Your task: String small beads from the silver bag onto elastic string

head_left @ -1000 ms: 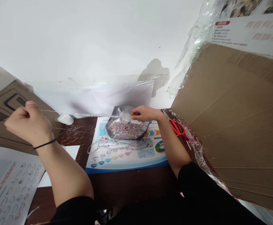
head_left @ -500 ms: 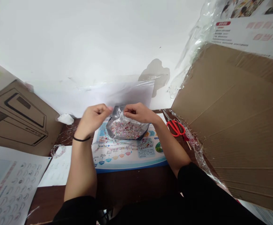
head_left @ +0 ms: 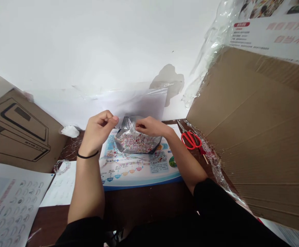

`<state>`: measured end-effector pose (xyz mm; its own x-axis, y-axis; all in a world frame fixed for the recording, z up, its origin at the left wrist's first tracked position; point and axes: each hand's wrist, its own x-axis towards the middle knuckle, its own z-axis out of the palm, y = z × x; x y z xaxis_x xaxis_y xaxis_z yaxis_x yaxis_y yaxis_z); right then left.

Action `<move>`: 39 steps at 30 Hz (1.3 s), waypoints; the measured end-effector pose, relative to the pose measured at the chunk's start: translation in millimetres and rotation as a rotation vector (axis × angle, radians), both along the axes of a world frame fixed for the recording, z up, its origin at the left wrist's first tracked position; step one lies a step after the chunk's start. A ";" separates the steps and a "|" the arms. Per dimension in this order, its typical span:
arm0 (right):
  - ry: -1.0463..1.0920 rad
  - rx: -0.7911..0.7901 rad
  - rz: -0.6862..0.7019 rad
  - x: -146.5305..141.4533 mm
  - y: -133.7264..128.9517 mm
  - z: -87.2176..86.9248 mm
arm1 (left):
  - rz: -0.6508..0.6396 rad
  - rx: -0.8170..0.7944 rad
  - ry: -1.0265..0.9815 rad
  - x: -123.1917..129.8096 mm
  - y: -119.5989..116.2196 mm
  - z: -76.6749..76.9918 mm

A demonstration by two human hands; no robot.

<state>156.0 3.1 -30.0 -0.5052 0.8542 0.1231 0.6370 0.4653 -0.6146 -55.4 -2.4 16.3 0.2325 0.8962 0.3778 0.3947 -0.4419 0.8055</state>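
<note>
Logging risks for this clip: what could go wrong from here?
The right hand reaches into the open foil pouch, which sits on a flat printed poster. A knock could tip the beads out, and the poster has no rim to stop them. A few loose beads seem to lie on the poster already and could roll off. The left hand pinches something too fine to see, which might slip.
</note>
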 end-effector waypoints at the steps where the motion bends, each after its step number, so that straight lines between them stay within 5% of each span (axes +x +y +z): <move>1: -0.044 -0.021 0.005 -0.3 1.3 -2.4 | 0.016 0.015 -0.027 0.1 -0.5 0.8; 4: -0.053 -0.051 0.048 -2.7 2.7 -6.5 | 0.012 0.035 -0.087 1.1 -2.4 2.5; 9: 0.240 -0.118 0.289 -14.4 1.7 -7.4 | -0.009 -0.001 -0.081 2.8 -5.1 1.6; 16: 0.308 -0.330 0.511 -21.1 4.8 -9.1 | 0.185 0.121 -0.215 -11.0 4.2 -0.2; 25: 0.129 -0.267 0.261 -6.2 9.5 -10.5 | 0.587 0.357 -0.360 -53.6 21.1 6.8; 32: 0.066 -0.131 0.065 -1.5 8.7 -9.7 | 0.878 0.331 0.279 -83.8 22.9 7.1; 35: 0.125 0.007 0.016 -8.9 2.3 -3.8 | 0.699 -0.001 0.625 -84.2 24.8 1.6; 39: 0.153 0.102 0.040 -20.2 -11.3 8.1 | 0.083 -0.417 0.845 -70.7 26.0 -7.4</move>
